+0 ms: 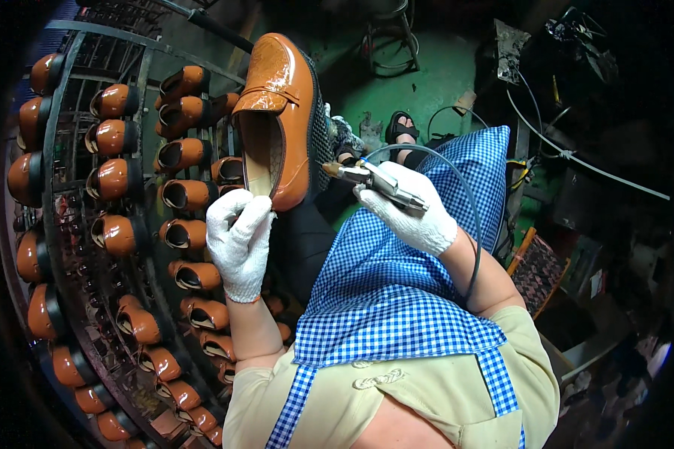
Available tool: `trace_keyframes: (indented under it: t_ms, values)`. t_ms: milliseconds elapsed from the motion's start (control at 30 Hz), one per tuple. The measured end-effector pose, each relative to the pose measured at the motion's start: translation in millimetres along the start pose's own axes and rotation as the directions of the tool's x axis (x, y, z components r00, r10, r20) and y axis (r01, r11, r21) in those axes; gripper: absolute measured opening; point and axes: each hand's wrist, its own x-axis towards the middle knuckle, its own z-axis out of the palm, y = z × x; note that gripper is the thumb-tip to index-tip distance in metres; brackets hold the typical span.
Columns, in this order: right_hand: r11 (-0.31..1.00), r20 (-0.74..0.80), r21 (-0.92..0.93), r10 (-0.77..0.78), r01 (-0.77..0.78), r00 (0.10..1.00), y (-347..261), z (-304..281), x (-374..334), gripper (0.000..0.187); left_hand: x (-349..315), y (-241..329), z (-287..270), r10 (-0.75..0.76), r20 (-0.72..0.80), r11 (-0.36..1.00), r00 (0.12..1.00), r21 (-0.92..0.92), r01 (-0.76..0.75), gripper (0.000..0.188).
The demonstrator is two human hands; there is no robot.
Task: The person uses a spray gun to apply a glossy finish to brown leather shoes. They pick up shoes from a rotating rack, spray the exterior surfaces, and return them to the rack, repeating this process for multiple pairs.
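Observation:
My left hand point(239, 238), in a white knit glove, pinches the back rim of a glossy tan-brown loafer point(299, 153). The loafer has a dark textured sole, its toe points away from me, and its opening shows a pale insole. My right hand point(417, 212), gloved too, is wrapped round a small silver metal hand tool point(386, 185) with a brass-coloured tip and a thin hose; its exact kind I cannot make out. The tip points left at the loafer's sole side, close to the heel. Whether it touches the shoe I cannot tell.
On my left stands a metal rack point(55, 135) with many brown shoes in rows. A blue-checked apron point(397, 299) covers my lap. Ahead are a green floor point(445, 63) and a stool point(392, 41). A pale cable point(599, 168) runs on the right, near a woven chair back point(538, 271).

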Motion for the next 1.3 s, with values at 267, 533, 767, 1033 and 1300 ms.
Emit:
trace_keyframes:
  t_ms: [267, 533, 767, 1033, 1300]
  values:
    - [0.997, -0.002, -0.058, -0.047, 0.047, 0.999, -2.1, 4.6, 6.9, 0.022, 4.1, 2.5, -1.9, 0.034, 0.037, 0.999, 0.999, -0.019, -0.034, 0.05]
    - [0.987, 0.045, -0.157, 0.051, -0.043, 0.998, -16.9, -1.5, 10.4, 0.023, 37.9, 4.6, -15.9, 0.202, 0.182, 0.978, 0.962, 0.008, -0.207, 0.047]
    - [0.975, 0.052, -0.213, -0.053, 0.063, 0.997, -21.7, -11.5, -8.9, 0.02, 79.8, 19.9, -25.8, 0.336, 0.409, 0.915, 0.848, 0.072, -0.397, 0.037]
    - [0.974, -0.047, -0.222, 0.022, -0.032, 0.999, -29.4, -18.4, -28.8, 0.016, 115.6, 29.6, -3.4, 0.409, 0.531, 0.861, 0.742, 0.045, -0.507, 0.047]
    - [0.983, -0.21, -0.185, -0.045, 0.005, 0.977, -33.0, -27.4, -26.4, 0.01, 143.2, 47.6, 29.1, 0.401, 0.511, 0.88, 0.761, 0.015, -0.475, 0.047]
